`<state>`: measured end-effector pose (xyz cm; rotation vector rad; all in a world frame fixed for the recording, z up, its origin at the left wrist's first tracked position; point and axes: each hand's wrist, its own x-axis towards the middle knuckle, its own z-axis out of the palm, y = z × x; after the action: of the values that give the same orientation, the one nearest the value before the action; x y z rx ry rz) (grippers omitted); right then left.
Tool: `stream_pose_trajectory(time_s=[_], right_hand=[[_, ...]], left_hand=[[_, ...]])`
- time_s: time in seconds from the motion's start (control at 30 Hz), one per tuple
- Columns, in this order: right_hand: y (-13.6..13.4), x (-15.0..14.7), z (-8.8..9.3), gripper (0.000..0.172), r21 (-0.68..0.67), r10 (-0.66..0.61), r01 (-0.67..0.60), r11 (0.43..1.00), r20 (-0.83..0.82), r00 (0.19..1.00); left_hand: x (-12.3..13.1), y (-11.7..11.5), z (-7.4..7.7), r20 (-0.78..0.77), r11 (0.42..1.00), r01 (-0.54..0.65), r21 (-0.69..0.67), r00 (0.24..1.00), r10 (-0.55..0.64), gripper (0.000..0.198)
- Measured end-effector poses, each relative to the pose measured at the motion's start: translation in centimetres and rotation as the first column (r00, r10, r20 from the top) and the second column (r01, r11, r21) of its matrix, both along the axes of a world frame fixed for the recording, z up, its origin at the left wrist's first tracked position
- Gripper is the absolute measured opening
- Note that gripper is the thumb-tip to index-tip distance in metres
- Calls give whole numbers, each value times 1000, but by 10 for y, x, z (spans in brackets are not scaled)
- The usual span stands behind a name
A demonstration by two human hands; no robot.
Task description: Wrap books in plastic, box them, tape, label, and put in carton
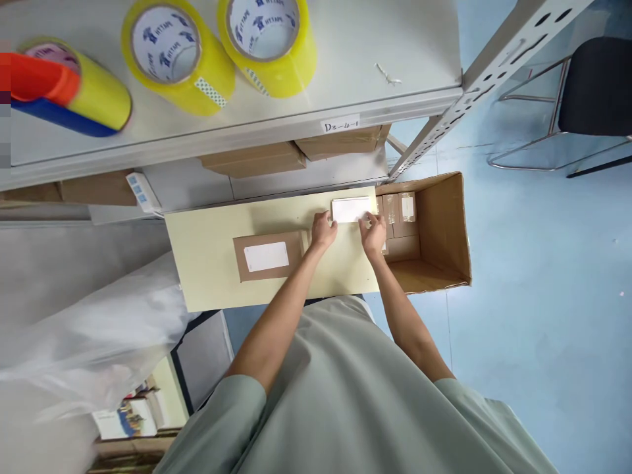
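A small stack of white labels [349,210] lies at the right end of a pale yellow board-topped table [207,263]. My left hand [323,232] is at the left edge of the stack, its fingers curled and the thumb at the lower corner. At the lower right corner, my right hand [372,236] pinches the stack's edge between thumb and fingertips. To the left of my left hand sits a closed brown cardboard box [296,253] with a white label [266,257] on its top.
An open carton [444,227] holding several small boxes [405,227] stands against the table's right end. Rolls of yellow tape [207,76] and a tape dispenser [54,99] rest on the shelf [345,39] above. A black chair [597,85] stands far right; plastic sheeting [123,316] hangs left.
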<state>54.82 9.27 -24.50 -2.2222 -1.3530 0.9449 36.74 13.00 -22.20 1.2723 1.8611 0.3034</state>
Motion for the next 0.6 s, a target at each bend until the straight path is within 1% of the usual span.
stream_pose_trajectory(time_s=[0.07,0.17,0.27,0.37,0.47,0.53,0.6], right_hand=[[2,-1,0,41,-22,13,-13,1000,7,1000],[3,-2,0,41,-48,27,-26,998,14,1000],[2,-4,-1,39,-27,18,-18,999,12,1000],[0,-5,-1,39,9,20,-20,1000,2,1000],[-1,-7,0,43,23,34,-34,999,-18,999],[-1,-8,0,46,34,37,-36,999,-29,999],[-1,-9,0,46,45,38,-36,998,-25,999]], left_hand=[[2,1,-1,-19,1000,13,-23,1000,-14,31],[4,1,-2,-18,998,33,-48,999,-34,36],[5,-2,1,-4,998,52,-25,999,-52,42],[6,-5,8,-10,999,45,18,999,-45,42],[9,-5,17,2,999,-31,43,1000,31,29],[11,-3,23,47,992,-124,29,991,123,21],[13,0,27,106,977,-215,-4,971,214,20]])
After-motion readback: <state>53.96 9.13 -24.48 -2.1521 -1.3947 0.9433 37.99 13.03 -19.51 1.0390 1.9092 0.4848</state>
